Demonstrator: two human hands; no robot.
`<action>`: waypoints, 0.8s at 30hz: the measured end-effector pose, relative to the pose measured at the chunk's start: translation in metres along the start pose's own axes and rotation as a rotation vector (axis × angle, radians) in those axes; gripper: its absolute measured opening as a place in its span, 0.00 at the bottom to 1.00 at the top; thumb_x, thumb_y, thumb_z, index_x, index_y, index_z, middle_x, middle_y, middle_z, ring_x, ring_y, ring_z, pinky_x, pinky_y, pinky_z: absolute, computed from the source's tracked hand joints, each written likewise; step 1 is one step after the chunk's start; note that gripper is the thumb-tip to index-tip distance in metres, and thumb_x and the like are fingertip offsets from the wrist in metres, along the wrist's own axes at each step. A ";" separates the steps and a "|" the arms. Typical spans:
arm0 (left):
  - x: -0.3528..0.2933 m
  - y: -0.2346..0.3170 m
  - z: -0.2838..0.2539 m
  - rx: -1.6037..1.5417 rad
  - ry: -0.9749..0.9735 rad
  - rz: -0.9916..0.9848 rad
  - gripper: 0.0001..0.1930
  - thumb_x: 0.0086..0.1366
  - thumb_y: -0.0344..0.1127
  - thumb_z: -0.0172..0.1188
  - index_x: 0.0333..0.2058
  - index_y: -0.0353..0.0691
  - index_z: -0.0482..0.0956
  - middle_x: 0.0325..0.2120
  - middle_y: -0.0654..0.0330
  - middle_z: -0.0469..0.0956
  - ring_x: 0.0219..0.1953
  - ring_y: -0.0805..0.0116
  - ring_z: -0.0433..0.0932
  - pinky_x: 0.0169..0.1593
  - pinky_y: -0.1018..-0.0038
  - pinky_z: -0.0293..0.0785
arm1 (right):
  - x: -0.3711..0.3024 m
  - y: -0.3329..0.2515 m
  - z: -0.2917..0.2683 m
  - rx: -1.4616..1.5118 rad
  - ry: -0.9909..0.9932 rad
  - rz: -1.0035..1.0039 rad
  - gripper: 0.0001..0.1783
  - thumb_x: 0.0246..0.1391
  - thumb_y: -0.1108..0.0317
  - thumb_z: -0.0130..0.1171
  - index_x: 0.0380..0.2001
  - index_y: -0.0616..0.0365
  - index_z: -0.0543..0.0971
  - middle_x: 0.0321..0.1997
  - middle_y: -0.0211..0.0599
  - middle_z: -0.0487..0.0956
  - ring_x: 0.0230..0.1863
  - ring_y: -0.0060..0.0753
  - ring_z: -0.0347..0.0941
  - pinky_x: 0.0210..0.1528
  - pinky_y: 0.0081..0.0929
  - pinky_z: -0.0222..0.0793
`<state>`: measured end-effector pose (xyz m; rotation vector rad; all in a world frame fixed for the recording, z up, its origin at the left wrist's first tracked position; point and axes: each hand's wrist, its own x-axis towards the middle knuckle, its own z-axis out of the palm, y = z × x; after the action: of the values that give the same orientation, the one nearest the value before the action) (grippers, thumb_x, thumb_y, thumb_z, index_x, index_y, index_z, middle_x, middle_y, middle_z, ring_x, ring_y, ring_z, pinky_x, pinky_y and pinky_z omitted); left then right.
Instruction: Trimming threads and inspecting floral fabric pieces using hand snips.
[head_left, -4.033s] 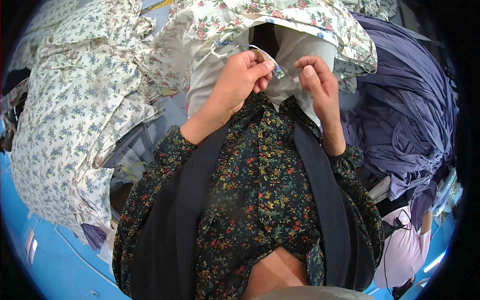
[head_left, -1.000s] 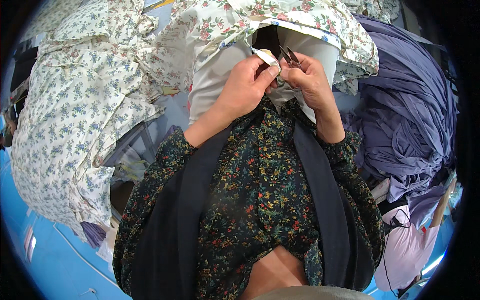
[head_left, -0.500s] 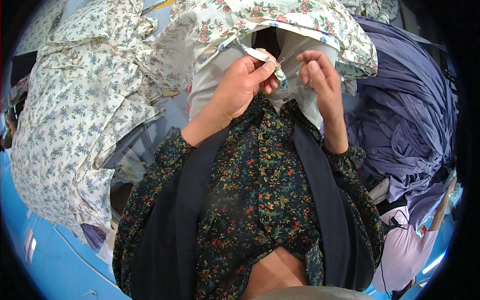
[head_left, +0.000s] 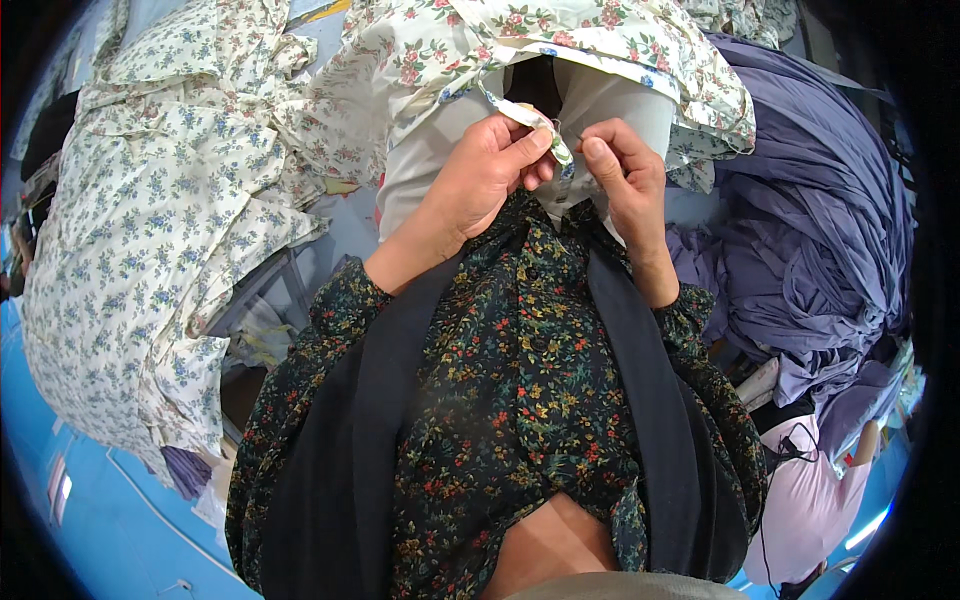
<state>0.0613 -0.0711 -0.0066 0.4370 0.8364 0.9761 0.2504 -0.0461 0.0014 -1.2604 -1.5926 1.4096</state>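
My left hand (head_left: pixel 474 178) pinches a narrow strip of white floral fabric (head_left: pixel 562 153) between thumb and fingers. The strip runs up to a cream garment with pink and blue flowers (head_left: pixel 590 22), which lies over my lap on pale cloth. Close beside the strip's free end, my right hand (head_left: pixel 634 182) is closed, with thumb and forefinger pressed together. What sits in that pinch is too small to make out. A fine thread-like line shows between the two hands.
At the left hangs a large pile of white cloth with small blue flowers (head_left: pixel 150 230). Bunched grey-purple fabric (head_left: pixel 810 230) fills the right side. A person in a pink top (head_left: pixel 805 490) is at the lower right.
My right hand has moved left, close to the strip, and its thumb and forefinger have come together. My left hand keeps its hold in nearly the same place.
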 end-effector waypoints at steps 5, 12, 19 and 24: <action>-0.002 0.000 -0.002 0.004 -0.001 0.011 0.09 0.69 0.37 0.56 0.42 0.38 0.74 0.31 0.66 0.75 0.31 0.78 0.72 0.33 0.81 0.67 | 0.000 -0.001 0.000 -0.004 -0.037 0.026 0.13 0.61 0.62 0.57 0.31 0.63 0.75 0.22 0.21 0.69 0.26 0.11 0.60 0.27 0.15 0.56; -0.003 0.000 -0.001 -0.007 0.002 -0.001 0.09 0.69 0.37 0.56 0.42 0.39 0.73 0.31 0.66 0.75 0.31 0.78 0.73 0.33 0.81 0.67 | -0.001 -0.005 0.003 0.005 -0.037 0.029 0.13 0.61 0.62 0.57 0.31 0.63 0.75 0.22 0.23 0.70 0.26 0.13 0.63 0.29 0.16 0.59; -0.004 0.000 -0.001 -0.031 0.009 -0.010 0.08 0.69 0.37 0.55 0.42 0.39 0.73 0.30 0.67 0.75 0.30 0.78 0.73 0.32 0.82 0.67 | -0.002 -0.005 0.006 -0.100 0.013 -0.041 0.12 0.60 0.63 0.59 0.32 0.63 0.76 0.22 0.30 0.74 0.25 0.16 0.69 0.29 0.18 0.64; -0.002 -0.001 -0.002 -0.059 -0.003 -0.017 0.08 0.69 0.37 0.55 0.42 0.40 0.73 0.29 0.67 0.75 0.30 0.78 0.73 0.32 0.82 0.67 | -0.002 -0.002 0.009 -0.120 0.054 -0.098 0.11 0.59 0.64 0.59 0.32 0.62 0.76 0.22 0.31 0.76 0.25 0.18 0.70 0.29 0.19 0.65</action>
<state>0.0596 -0.0734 -0.0077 0.3806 0.8053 0.9813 0.2423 -0.0507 0.0017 -1.2600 -1.6995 1.2255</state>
